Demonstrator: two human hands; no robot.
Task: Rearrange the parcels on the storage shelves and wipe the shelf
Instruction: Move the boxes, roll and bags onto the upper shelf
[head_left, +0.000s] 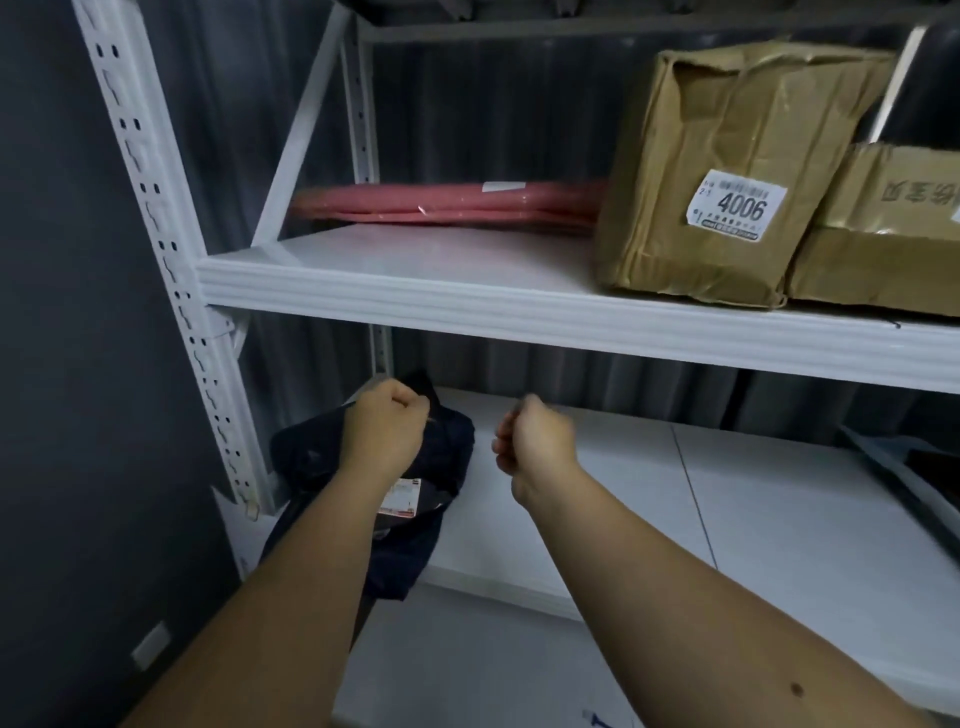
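A black plastic parcel (441, 467) with a small label lies at the left end of the lower white shelf (649, 509). My left hand (384, 426) is above it with fingers curled and grips the bag's upper edge. My right hand (535, 441) hovers to the right of the parcel, fingers curled, holding nothing I can see. On the upper shelf (467, 296) stand a crumpled brown parcel (717, 182) labelled 4006, a second brown box (883, 234) to its right, and flat pink parcels (447, 205) at the back.
A white perforated upright post (171, 249) stands at the left against a dark wall. A dark flat item (909, 478) lies at the right end of the lower shelf. A black object (924, 78) rests on top of the right brown box.
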